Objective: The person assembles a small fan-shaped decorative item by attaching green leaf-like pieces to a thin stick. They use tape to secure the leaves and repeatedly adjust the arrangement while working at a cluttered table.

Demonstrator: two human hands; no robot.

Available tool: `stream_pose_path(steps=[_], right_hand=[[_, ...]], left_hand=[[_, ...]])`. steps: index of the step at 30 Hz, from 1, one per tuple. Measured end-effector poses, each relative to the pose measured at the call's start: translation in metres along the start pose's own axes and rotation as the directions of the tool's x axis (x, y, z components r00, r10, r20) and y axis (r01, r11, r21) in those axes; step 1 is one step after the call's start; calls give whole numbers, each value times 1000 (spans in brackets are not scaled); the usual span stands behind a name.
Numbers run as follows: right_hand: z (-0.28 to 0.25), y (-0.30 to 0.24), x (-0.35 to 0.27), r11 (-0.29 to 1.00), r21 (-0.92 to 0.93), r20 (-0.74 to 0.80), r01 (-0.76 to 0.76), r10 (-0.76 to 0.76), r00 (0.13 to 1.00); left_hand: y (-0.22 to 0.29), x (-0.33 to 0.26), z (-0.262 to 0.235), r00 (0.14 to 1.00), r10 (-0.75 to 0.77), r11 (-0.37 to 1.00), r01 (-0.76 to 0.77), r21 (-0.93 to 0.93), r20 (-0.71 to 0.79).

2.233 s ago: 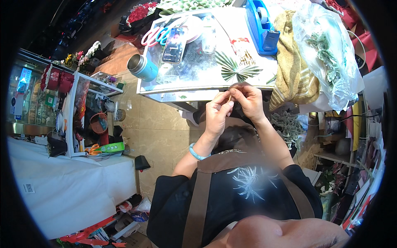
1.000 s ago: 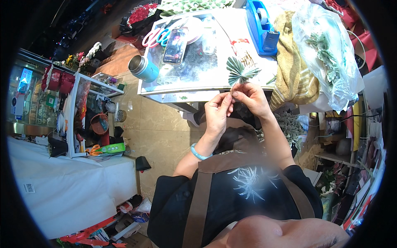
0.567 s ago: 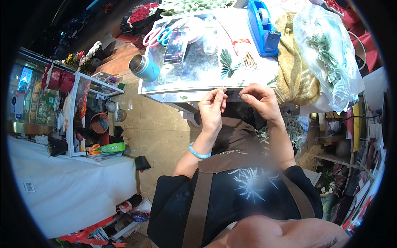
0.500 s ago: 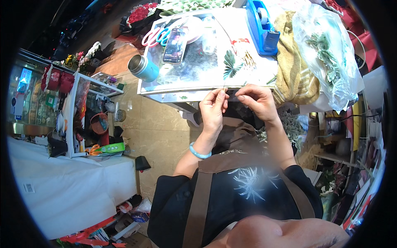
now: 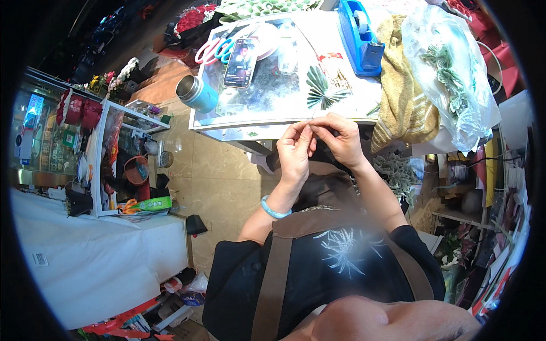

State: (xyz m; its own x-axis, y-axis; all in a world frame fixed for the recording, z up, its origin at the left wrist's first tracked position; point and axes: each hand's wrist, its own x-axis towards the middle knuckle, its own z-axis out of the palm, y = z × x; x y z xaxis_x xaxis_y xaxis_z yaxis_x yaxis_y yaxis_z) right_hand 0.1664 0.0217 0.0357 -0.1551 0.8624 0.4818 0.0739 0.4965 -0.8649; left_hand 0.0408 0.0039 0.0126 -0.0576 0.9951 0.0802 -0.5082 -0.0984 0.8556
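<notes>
My left hand point(image 5: 296, 149) and my right hand point(image 5: 342, 139) meet fingertip to fingertip just in front of the table's near edge point(image 5: 239, 132). Together they pinch a small thin strip point(image 5: 314, 122), too small to tell what it is made of. A green pleated paper fan point(image 5: 323, 91) lies flat on the tabletop just beyond my fingers, touched by neither hand. On my left wrist is a pale blue bracelet point(image 5: 274, 208). I wear a dark top with a brown apron.
On the table are a blue tape dispenser point(image 5: 359, 37), a phone point(image 5: 239, 54), pink and teal scissors point(image 5: 213, 50), a teal metal cup point(image 5: 196, 94), a tan towel point(image 5: 405, 96) and a clear bag of green folded pieces point(image 5: 449, 74). A cluttered shelf point(image 5: 108, 159) stands left.
The green fan that my hands held up a second ago now lies on the table. My hands dropped to the table edge, drew apart briefly, then closed together on the thin strip.
</notes>
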Motion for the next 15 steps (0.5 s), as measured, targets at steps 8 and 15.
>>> stream_pose_path(steps=[8, 15], right_hand=[[2, 0, 3, 994, -87, -5, 65, -66, 998], [-3, -4, 4, 996, -89, 26, 10, -8, 1000]], left_hand=[[-1, -1, -1, 998, -12, 1000, 13, -15, 60], [0, -4, 2, 998, -4, 999, 6, -34, 56]])
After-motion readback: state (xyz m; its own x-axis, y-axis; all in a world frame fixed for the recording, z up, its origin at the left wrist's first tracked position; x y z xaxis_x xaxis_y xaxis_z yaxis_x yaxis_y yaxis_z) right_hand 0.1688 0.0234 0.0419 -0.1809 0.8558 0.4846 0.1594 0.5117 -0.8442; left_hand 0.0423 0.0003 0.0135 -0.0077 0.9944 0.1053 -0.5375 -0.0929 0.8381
